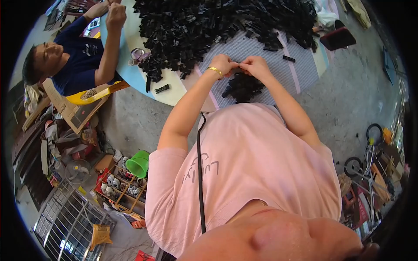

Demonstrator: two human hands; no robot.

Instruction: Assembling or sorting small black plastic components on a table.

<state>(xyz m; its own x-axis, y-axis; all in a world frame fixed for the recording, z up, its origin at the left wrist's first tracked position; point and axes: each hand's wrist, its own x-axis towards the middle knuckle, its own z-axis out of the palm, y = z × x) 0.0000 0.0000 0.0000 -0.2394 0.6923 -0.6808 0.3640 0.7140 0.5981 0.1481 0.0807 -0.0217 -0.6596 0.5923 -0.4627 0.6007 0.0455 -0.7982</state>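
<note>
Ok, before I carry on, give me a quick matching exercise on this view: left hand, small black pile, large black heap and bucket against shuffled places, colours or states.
Things:
1. left hand
2. small black pile
3. large black heap
4. bucket

Descriptions:
A. spread over the far part of the table
B. green
C. gold bangle at its wrist
D. near the pink shirt, by the table's near edge

Pairs: 1-C, 2-D, 3-A, 4-B
</note>
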